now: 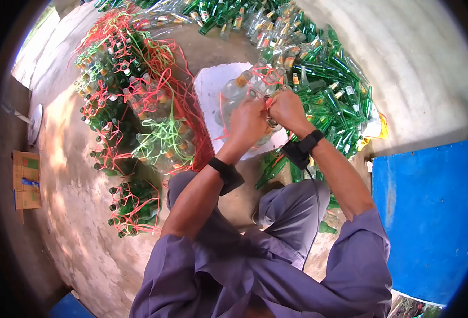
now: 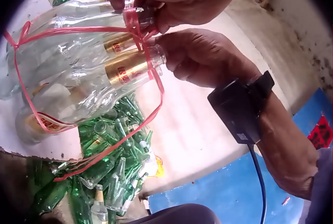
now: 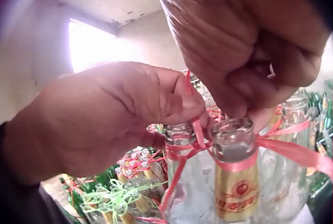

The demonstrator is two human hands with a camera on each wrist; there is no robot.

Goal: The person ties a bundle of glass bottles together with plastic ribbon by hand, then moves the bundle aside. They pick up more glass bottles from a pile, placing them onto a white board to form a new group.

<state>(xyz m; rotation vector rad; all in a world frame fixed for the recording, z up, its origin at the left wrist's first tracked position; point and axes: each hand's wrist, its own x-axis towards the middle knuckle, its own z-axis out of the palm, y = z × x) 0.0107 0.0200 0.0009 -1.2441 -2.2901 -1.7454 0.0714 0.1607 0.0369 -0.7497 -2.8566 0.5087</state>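
Observation:
Clear glass bottles [image 1: 234, 91] with gold neck labels stand grouped on a white board [image 1: 206, 87]. Red plastic ribbon [image 2: 78, 29] runs around the group and between the necks. My left hand [image 1: 248, 123] pinches the ribbon beside a bottle mouth; in the right wrist view this hand [image 3: 119, 99] has thumb and finger together on a red strand [image 3: 198, 132]. Close against it, my right hand [image 1: 289, 110] has its fingers curled in at the ribbon over the necks, and the right wrist view shows that hand [image 3: 250, 42] above a gold-labelled bottle [image 3: 237, 182]. Its fingertips are partly hidden.
Bundled bottles [image 1: 130, 204] tied with red and green ribbon stand on the left, beside a heap of loose red ribbon [image 1: 191, 114]. Loose green bottles [image 1: 334, 103] lie piled on the right and behind. A blue panel [image 1: 430, 212] is at the right.

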